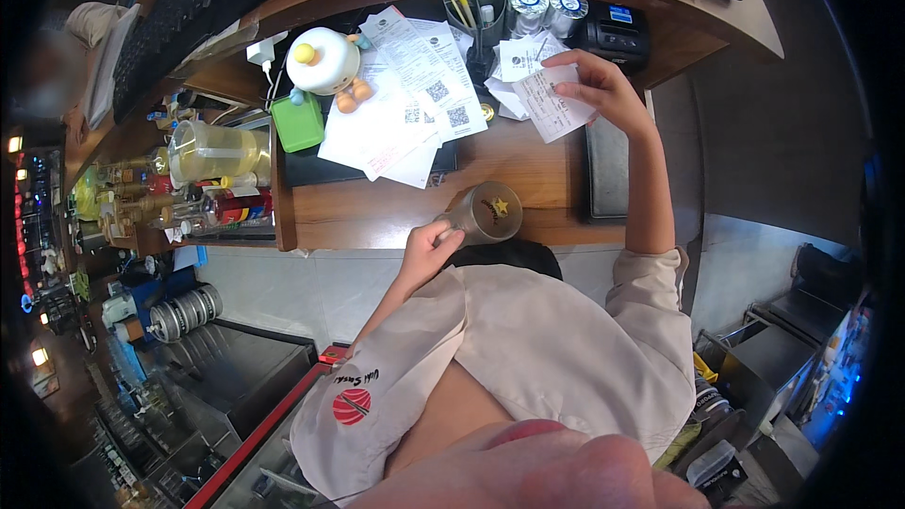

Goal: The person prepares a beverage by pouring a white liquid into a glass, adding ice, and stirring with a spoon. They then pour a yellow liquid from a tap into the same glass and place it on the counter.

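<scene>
My left hand (430,250) is closed round the handle of a glass mug (492,212) with a yellow star mark, close to the front edge of the wooden counter (358,212). Between the fingers and thumb of my right hand (603,92) is a white paper slip (550,106) with print on it, raised at the back right. Just behind it lies a loose pile of small slips (518,61). Larger printed sheets (405,99) are spread over a black mat to the left of the slips.
A white rounded figure (325,61) and a green box (298,123) stand at the left. Behind the slips are a pen holder (485,19), lidded cups (547,11) and a black printer (613,36). A dark folder (608,170) lies at right. Bottles (231,207) and a jug (212,151) fill the left shelf.
</scene>
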### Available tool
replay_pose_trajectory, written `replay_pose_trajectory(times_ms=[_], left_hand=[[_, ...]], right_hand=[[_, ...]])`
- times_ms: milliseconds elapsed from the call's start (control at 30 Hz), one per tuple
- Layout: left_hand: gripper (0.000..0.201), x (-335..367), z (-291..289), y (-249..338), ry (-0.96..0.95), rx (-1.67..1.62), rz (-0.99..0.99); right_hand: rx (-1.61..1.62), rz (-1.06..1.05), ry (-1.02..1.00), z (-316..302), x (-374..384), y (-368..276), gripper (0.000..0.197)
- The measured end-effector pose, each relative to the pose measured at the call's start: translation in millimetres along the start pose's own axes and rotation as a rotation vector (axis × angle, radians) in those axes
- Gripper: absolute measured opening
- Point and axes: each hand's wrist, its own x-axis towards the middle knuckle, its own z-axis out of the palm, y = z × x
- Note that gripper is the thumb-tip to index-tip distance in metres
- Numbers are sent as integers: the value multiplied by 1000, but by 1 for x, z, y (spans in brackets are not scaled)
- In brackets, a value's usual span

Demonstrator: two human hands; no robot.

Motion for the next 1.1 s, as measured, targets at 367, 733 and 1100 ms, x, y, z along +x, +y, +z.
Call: replay_pose_trajectory(times_ms=[367, 733, 1100], left_hand=[[34, 1, 0, -9, 10, -52, -7], [35, 1, 0, -1, 4, 3, -8], [33, -3, 8, 19, 72, -54, -65]], right_hand=[[-16, 1, -109, 2, 8, -9, 29], [-62, -41, -184, 0, 11, -10, 24], [-43, -120, -218, 1, 18, -9, 26]])
